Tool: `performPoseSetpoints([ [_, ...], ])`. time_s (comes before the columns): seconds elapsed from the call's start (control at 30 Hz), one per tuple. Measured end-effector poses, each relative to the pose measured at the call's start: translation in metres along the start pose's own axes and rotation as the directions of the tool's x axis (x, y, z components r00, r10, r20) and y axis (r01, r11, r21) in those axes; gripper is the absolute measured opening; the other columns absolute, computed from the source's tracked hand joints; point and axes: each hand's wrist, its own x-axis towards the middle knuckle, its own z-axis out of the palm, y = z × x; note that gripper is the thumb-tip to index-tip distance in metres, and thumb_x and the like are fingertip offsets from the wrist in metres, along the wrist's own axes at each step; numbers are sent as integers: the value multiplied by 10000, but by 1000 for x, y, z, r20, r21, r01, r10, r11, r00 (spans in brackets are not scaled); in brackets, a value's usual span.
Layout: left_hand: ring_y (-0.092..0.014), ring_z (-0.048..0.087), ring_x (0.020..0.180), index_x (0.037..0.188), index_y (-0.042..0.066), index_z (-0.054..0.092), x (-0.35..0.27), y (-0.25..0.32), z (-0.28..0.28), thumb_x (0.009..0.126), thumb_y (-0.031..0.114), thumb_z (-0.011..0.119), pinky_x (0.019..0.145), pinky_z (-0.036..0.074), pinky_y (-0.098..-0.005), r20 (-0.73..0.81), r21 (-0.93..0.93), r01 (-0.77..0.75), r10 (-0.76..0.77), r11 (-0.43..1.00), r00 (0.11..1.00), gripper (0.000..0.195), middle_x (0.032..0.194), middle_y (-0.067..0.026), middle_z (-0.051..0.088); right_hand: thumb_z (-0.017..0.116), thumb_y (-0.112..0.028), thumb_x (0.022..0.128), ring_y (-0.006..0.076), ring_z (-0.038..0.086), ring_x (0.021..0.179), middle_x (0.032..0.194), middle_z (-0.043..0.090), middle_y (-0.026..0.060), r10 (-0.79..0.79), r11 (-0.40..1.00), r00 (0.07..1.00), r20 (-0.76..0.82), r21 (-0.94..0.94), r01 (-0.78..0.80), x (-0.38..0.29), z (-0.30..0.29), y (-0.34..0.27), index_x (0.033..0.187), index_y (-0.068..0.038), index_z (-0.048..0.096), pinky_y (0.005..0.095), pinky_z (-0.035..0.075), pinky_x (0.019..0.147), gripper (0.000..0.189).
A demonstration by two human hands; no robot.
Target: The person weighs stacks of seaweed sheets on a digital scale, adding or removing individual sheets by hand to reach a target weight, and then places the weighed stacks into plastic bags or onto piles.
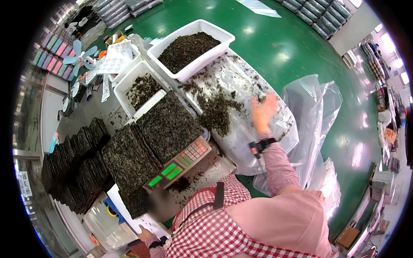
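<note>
My right hand (264, 111) is raised with spread fingers over a plastic-covered surface (240, 80), to the right of a loose pile of dark seaweed bits (219, 117). It holds nothing. At the bottom, my left hand (146, 233) rests at the edge of a white board (129, 219), beneath the stacked seaweed sheets; its fingers are partly hidden. Two square stacks of dark dried seaweed sheets (171, 125) lie side by side behind the lit display panel of a digital scale (177, 164). More seaweed sheets (77, 164) stand in leaning rows at the left.
A white tub (230, 37) of dark crumbs stands at the back, beside a smaller white bin (121, 93) of scraps. A small fan (78, 59) and printed papers (116, 56) are at the back left. Clear plastic bags (305, 113) hang at the right.
</note>
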Motion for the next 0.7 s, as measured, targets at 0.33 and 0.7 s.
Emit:
performPoseSetpoints([
  [0.33,-361,576,1041,1239,-191,527,-42,-16,40,917,387,729,932,455,-442,-31,34,-494,495,869,868,692,1145,-306,610,609,-442,955,398,366,1416,1500,426,248,-363,920,914,184,229,319,41,64,-32,1443,8,437,476,273,1183,686],
  [0.7,-375,606,996,1185,-167,563,-54,-26,22,976,354,649,871,490,-463,-25,106,-494,498,863,867,568,1110,-295,623,620,-484,925,408,394,1392,1466,458,266,-182,958,979,86,238,158,186,170,-63,1364,30,518,490,308,1155,683],
])
